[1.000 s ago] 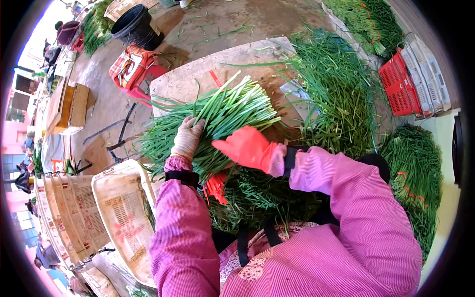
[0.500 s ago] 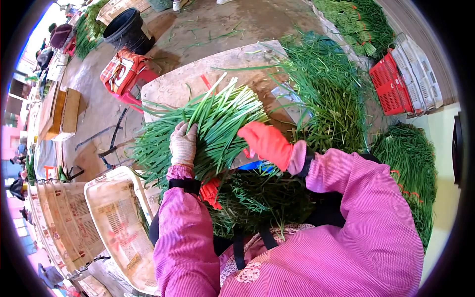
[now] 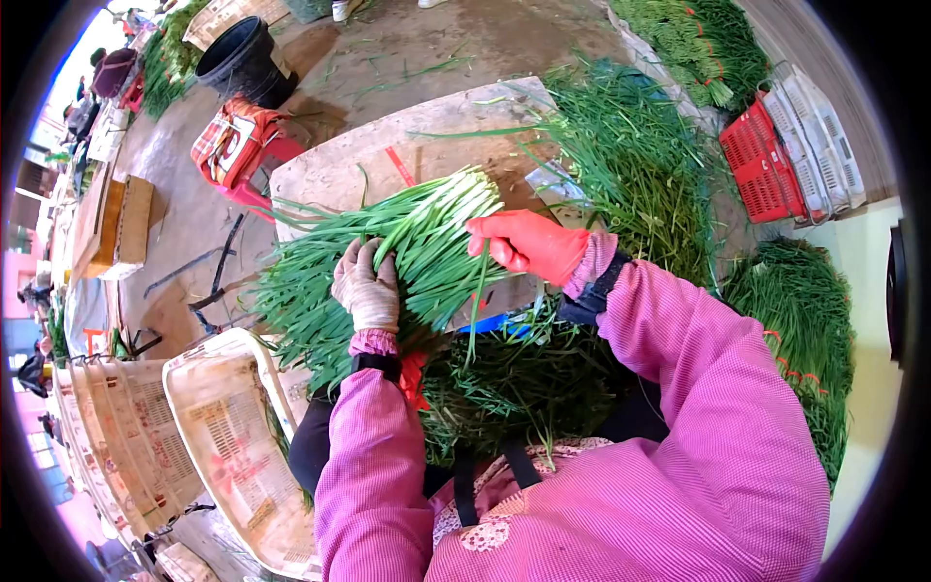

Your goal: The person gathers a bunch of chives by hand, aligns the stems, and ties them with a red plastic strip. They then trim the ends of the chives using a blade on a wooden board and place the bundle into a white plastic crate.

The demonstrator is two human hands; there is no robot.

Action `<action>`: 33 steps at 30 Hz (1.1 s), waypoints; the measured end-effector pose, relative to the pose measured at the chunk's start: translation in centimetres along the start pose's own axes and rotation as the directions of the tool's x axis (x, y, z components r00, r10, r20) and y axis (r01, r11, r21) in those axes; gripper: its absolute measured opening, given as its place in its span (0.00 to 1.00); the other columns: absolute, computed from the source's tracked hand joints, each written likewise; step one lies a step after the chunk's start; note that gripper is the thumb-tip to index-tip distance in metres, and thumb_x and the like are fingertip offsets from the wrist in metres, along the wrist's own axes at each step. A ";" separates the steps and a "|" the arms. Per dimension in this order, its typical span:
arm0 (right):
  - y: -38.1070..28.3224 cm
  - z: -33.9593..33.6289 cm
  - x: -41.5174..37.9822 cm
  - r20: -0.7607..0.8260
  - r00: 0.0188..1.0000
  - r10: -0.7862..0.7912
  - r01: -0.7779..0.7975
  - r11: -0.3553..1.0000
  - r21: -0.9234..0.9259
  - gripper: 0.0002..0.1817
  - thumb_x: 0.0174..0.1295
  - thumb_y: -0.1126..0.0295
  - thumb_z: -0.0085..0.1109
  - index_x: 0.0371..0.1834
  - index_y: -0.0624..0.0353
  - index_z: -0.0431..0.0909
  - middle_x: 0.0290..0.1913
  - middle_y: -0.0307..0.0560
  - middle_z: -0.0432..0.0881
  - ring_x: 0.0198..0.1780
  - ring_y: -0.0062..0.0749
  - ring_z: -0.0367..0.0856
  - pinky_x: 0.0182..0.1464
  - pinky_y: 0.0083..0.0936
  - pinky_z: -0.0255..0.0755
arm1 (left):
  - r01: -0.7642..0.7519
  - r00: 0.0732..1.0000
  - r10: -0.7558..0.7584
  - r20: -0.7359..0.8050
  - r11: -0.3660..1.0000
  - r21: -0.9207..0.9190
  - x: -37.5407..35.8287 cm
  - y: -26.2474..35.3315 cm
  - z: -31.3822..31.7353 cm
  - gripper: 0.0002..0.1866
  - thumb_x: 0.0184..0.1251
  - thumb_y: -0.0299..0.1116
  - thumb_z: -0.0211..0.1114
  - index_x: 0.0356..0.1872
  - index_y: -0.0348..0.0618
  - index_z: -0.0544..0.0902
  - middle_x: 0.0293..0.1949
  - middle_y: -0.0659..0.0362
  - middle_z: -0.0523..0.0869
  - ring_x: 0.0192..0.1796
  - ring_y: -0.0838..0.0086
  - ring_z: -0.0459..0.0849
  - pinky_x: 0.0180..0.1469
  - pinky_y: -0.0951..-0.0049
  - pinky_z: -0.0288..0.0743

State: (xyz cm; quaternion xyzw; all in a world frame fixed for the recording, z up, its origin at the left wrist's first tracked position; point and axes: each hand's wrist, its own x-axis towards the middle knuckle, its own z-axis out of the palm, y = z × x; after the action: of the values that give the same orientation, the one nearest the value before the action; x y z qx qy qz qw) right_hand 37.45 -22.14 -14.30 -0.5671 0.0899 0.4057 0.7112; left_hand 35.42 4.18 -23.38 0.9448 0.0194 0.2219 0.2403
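A thick bundle of long green stalks (image 3: pixel 339 257) with pale ends lies across the near part of a worn board (image 3: pixel 339 175). My left hand (image 3: pixel 369 289), in a whitish knit glove, presses on the bundle with its fingers wrapped round some stalks. At the pale ends, to the right, my right hand (image 3: pixel 519 242) in a red-orange glove is closed in a pinch on a thin green stalk that hangs down. Darker loose greens (image 3: pixel 524 388) fill the space below, in front of my lap.
Loose greens (image 3: pixel 640 175) heap at the board's right. A pale crate (image 3: pixel 233 446) stands at lower left, a red crate (image 3: pixel 761 165) at right. Beyond the board are a pink stool (image 3: pixel 254 179) and a black bucket (image 3: pixel 247 63). Tied bundles (image 3: pixel 795 320) lie at right.
My right hand has moved slightly up and left and now pinches a hanging stalk. My left hand has shifted a little, and the pale ends lie closer together.
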 end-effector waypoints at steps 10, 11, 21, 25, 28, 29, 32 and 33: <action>-7.2 -14.3 -10.4 -0.081 0.948 -0.309 0.300 0.949 -0.098 0.16 0.72 0.56 0.53 0.39 0.60 0.78 0.21 0.35 0.73 0.13 0.22 0.66 0.17 0.19 0.61 | -0.009 1.000 0.009 -0.018 1.000 0.001 0.0 -0.8 0.5 0.13 0.56 0.40 0.72 0.43 0.57 0.87 0.51 0.55 0.86 0.55 0.56 0.80 0.57 0.58 0.73; -7.8 -14.2 -11.9 -0.087 0.946 -0.311 0.302 0.948 -0.103 0.16 0.72 0.56 0.53 0.39 0.60 0.78 0.21 0.35 0.73 0.13 0.22 0.66 0.17 0.19 0.61 | -0.011 1.000 0.011 -0.007 1.000 0.021 0.1 -0.8 0.4 0.13 0.56 0.41 0.72 0.43 0.57 0.87 0.51 0.55 0.86 0.54 0.56 0.81 0.56 0.58 0.73; -3.1 -2.9 -8.4 -0.261 0.951 -0.163 -0.077 0.696 -0.714 0.20 0.70 0.56 0.51 0.47 0.65 0.80 0.30 0.42 0.83 0.22 0.24 0.81 0.22 0.21 0.73 | 0.025 0.980 -0.034 0.194 0.998 0.050 1.2 0.0 -2.1 0.15 0.60 0.43 0.70 0.47 0.55 0.87 0.56 0.53 0.83 0.58 0.54 0.79 0.59 0.57 0.72; 0.3 -1.8 -2.8 -0.243 0.942 -0.231 0.044 0.803 -0.595 0.17 0.70 0.61 0.44 0.41 0.62 0.79 0.25 0.47 0.83 0.20 0.28 0.81 0.25 0.26 0.76 | 0.034 0.982 -0.089 0.164 0.949 0.315 1.7 4.4 -4.8 0.25 0.59 0.39 0.71 0.59 0.53 0.80 0.63 0.48 0.75 0.63 0.52 0.75 0.64 0.57 0.69; 1.4 -2.5 0.0 -0.176 0.942 -0.285 0.152 0.832 -0.534 0.17 0.69 0.62 0.43 0.42 0.63 0.78 0.25 0.48 0.83 0.20 0.30 0.81 0.25 0.27 0.76 | -0.141 0.978 0.120 0.172 0.983 0.114 0.9 3.0 -3.3 0.28 0.57 0.32 0.66 0.62 0.52 0.76 0.66 0.48 0.72 0.65 0.51 0.72 0.66 0.51 0.64; 1.2 -2.4 0.2 -0.177 0.943 -0.283 0.150 0.834 -0.531 0.17 0.69 0.62 0.43 0.42 0.63 0.78 0.25 0.48 0.83 0.20 0.30 0.81 0.25 0.27 0.76 | -0.232 0.951 0.238 0.198 0.971 -0.053 0.7 2.8 -2.8 0.27 0.56 0.30 0.64 0.62 0.52 0.76 0.65 0.49 0.72 0.67 0.51 0.70 0.68 0.45 0.60; 0.8 -2.4 0.4 -0.196 0.952 -0.233 0.114 0.869 -0.481 0.16 0.69 0.64 0.44 0.44 0.66 0.77 0.25 0.49 0.84 0.21 0.32 0.82 0.23 0.27 0.76 | -0.228 0.903 0.212 0.375 0.974 -0.002 -0.3 2.7 -2.1 0.34 0.57 0.41 0.66 0.68 0.51 0.70 0.72 0.47 0.63 0.73 0.43 0.59 0.71 0.35 0.46; 0.9 -2.7 0.4 -0.200 0.952 -0.232 0.111 0.870 -0.481 0.16 0.69 0.64 0.44 0.44 0.66 0.77 0.25 0.49 0.84 0.21 0.32 0.82 0.23 0.27 0.76 | -0.208 0.899 0.200 0.389 0.978 -0.024 -0.2 3.0 -2.3 0.36 0.57 0.45 0.67 0.69 0.51 0.69 0.73 0.47 0.61 0.74 0.43 0.57 0.72 0.35 0.45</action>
State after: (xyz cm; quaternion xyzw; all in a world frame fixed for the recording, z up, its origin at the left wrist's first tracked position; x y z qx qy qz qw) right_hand 37.99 -24.35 -16.11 -0.7729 0.0283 0.2748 0.5712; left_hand 34.05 2.57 -20.27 0.9689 -0.1257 0.0534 0.2061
